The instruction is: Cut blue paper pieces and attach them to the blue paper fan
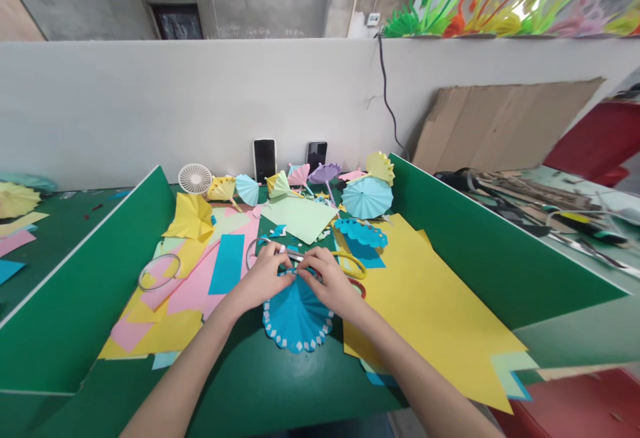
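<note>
A blue pleated paper fan (299, 315) with white diamond shapes along its scalloped edge lies spread low in the middle of the green table. My left hand (267, 277) pinches its gathered upper edge from the left. From the other side, my right hand (327, 283) pinches the same edge, fingertips close to the left ones. Just behind the hands lie scissors with yellow handles (354, 263); a red handle (358, 287) shows beside my right hand. A roll of tape (251, 255) is partly hidden behind my left hand.
Yellow sheets (430, 311) cover the right side; pink paper (200, 285), a blue strip (227, 265) and another tape roll (160, 273) lie left. Small paper umbrellas (367, 197), a white fan (195, 179) and two phones (265, 160) stand at the back. Green dividers (480, 251) flank the table.
</note>
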A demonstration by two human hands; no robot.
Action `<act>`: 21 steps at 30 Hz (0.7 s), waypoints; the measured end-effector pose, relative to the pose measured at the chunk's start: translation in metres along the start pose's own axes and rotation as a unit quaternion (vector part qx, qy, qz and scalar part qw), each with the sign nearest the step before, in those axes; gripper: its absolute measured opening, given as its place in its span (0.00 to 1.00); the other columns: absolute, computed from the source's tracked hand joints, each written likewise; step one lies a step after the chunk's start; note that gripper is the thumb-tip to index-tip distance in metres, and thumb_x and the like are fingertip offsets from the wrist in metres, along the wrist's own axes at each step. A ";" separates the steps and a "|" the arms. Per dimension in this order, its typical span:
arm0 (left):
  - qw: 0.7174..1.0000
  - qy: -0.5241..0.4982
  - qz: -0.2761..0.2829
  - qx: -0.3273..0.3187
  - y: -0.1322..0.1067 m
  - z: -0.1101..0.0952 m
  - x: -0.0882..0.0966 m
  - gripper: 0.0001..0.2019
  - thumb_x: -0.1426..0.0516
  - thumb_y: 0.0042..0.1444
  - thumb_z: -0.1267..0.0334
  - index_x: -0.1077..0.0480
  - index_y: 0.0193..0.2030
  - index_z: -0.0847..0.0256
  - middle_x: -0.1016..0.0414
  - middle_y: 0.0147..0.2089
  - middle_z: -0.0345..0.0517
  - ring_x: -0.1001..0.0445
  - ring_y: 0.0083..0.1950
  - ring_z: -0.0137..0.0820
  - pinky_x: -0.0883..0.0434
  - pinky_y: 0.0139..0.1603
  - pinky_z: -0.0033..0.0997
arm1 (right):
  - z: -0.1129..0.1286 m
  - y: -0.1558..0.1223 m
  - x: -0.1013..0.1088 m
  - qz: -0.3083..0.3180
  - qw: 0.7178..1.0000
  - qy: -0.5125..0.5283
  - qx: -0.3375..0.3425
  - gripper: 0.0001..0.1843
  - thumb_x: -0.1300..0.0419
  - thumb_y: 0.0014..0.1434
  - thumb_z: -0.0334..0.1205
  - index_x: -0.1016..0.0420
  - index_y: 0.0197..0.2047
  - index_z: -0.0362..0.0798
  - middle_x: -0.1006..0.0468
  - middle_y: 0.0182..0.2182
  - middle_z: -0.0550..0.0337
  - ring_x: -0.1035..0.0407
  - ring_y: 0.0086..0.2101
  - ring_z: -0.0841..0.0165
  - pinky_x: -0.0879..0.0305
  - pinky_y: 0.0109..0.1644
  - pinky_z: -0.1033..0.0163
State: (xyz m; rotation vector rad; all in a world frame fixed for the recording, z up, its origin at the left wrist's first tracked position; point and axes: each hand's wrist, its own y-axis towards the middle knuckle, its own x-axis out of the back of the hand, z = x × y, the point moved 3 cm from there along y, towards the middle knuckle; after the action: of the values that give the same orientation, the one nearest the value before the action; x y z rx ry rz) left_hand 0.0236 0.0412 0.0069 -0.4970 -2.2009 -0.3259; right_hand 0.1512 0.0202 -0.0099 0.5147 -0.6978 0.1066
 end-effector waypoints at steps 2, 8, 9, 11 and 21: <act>1.000 -0.003 -0.007 -0.007 0.000 0.000 0.000 0.02 0.47 0.44 0.70 0.36 0.26 0.61 0.42 0.38 0.44 0.39 0.45 0.34 0.38 0.48 0.38 | 0.000 0.000 0.000 0.000 1.000 -0.003 0.001 0.07 0.50 0.53 0.33 0.33 0.28 0.47 0.34 0.31 0.57 0.39 0.35 0.67 0.40 0.39 0.60; 1.000 0.004 -0.012 -0.008 0.000 -0.001 -0.002 0.02 0.47 0.45 0.69 0.37 0.25 0.62 0.42 0.39 0.46 0.40 0.47 0.35 0.39 0.49 0.38 | -0.001 -0.001 -0.002 0.002 0.999 -0.034 0.011 0.07 0.50 0.53 0.32 0.32 0.29 0.46 0.34 0.31 0.55 0.40 0.35 0.66 0.40 0.39 0.59; 1.000 0.006 -0.015 -0.011 0.000 -0.002 -0.002 0.02 0.47 0.46 0.69 0.37 0.25 0.62 0.42 0.40 0.46 0.40 0.47 0.35 0.40 0.49 0.39 | -0.001 -0.001 -0.002 0.002 0.999 -0.040 0.014 0.07 0.50 0.54 0.32 0.32 0.29 0.45 0.34 0.31 0.55 0.40 0.35 0.66 0.39 0.39 0.59; 0.999 0.008 -0.023 -0.020 -0.001 -0.002 -0.003 0.03 0.48 0.47 0.69 0.37 0.25 0.62 0.43 0.40 0.47 0.41 0.48 0.35 0.40 0.50 0.39 | -0.001 -0.001 -0.001 0.000 0.999 -0.048 0.022 0.07 0.50 0.54 0.32 0.32 0.29 0.45 0.34 0.31 0.55 0.40 0.34 0.66 0.39 0.38 0.60; 0.999 -0.012 -0.023 -0.024 0.000 -0.003 -0.002 0.03 0.50 0.46 0.71 0.38 0.25 0.62 0.44 0.39 0.46 0.41 0.44 0.34 0.38 0.46 0.37 | 0.003 -0.002 -0.002 -0.039 0.994 -0.093 0.042 0.07 0.49 0.53 0.33 0.30 0.30 0.45 0.33 0.30 0.54 0.40 0.33 0.66 0.39 0.36 0.60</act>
State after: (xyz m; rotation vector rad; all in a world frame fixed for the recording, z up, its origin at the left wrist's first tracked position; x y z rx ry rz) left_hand 0.0265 0.0399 0.0072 -0.4789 -2.2356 -0.4016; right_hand 0.1485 0.0173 -0.0101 0.6385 -0.8560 0.0145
